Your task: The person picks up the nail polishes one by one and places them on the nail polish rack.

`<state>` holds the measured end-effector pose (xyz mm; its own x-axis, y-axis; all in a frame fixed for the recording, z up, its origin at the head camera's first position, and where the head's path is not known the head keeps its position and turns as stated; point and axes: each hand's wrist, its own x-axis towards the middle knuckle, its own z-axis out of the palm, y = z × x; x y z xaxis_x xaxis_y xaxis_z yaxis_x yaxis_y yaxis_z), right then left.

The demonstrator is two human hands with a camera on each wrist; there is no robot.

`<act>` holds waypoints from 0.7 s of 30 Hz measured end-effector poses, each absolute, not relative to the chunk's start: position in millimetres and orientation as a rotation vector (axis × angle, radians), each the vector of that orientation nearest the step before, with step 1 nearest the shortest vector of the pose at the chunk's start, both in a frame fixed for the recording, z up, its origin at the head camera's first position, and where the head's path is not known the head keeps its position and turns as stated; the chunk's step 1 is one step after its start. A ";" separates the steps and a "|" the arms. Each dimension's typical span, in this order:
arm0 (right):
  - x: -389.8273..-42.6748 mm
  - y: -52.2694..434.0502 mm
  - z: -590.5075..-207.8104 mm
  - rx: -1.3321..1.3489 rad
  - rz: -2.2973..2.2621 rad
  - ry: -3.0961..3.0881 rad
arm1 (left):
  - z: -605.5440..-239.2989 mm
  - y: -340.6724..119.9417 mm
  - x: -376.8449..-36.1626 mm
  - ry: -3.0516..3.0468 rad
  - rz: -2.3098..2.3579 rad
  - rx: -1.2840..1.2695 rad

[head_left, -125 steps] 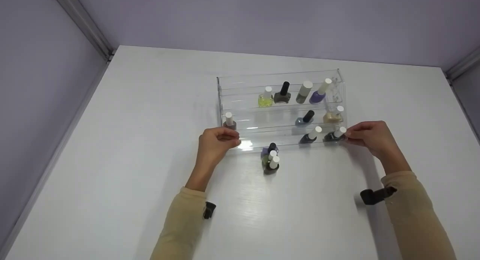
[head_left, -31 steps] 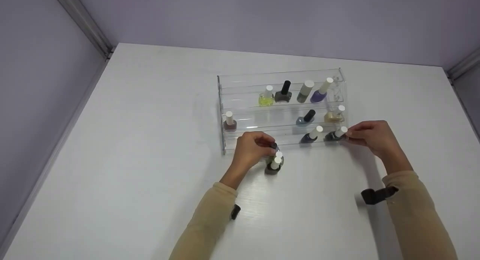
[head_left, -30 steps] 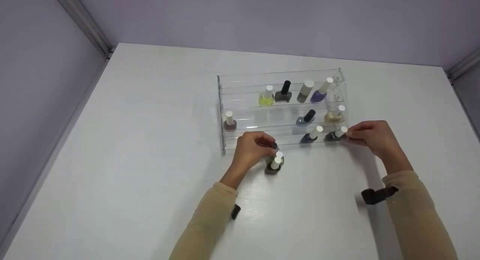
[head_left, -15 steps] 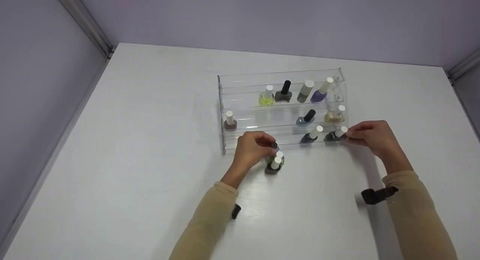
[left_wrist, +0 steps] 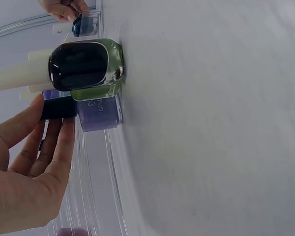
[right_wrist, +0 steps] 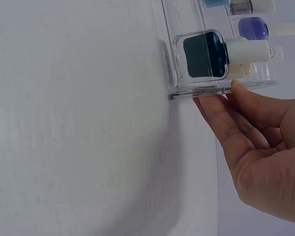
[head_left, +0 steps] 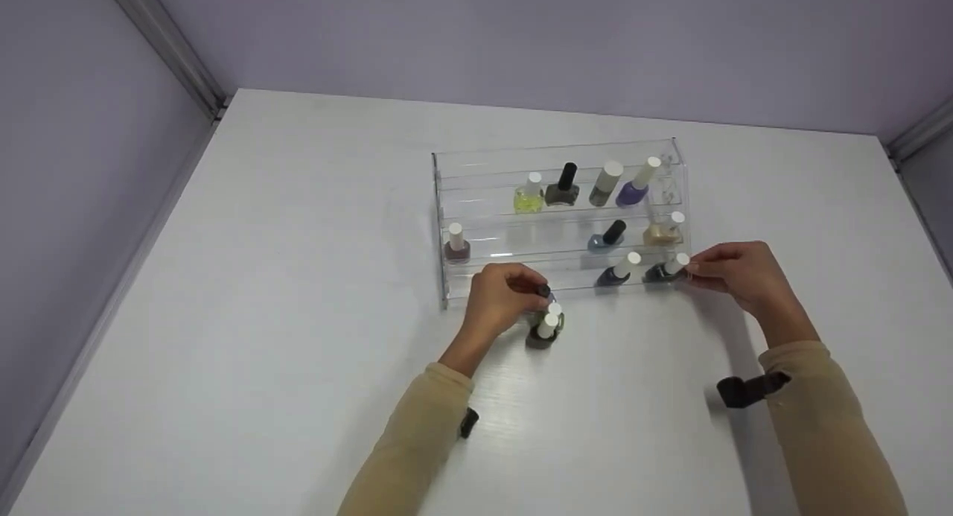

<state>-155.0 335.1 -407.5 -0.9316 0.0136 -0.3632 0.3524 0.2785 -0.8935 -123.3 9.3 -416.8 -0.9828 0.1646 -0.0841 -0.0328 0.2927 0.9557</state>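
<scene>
A clear acrylic tiered rack [head_left: 484,203] stands on the white table and holds several nail polish bottles. Just in front of it stand three loose bottles: a purple one [left_wrist: 99,112] with a black cap [head_left: 544,290], a green one [left_wrist: 96,92] and a dark one [head_left: 540,336] with a white cap. My left hand [head_left: 514,296] pinches the purple bottle's black cap [left_wrist: 59,108] between thumb and fingers. The fingertips of my right hand [head_left: 696,270] rest against the rack's right end wall [right_wrist: 187,93], beside a dark teal bottle [right_wrist: 202,54] on the lowest tier.
The white table [head_left: 298,278] stretches wide to the left and in front of the rack. Lilac walls close it in at the back and the left. A lone brownish bottle [head_left: 456,246] stands at the left of the middle tier.
About four seconds ago my left hand was at the rack's left end; it has moved right onto the purple bottle's cap. Over the last second nothing visibly moves.
</scene>
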 end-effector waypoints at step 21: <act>-155.5 336.1 -408.3 0.316 -1.735 2.241 | -413.5 8.1 -121.2 2.426 1.780 0.087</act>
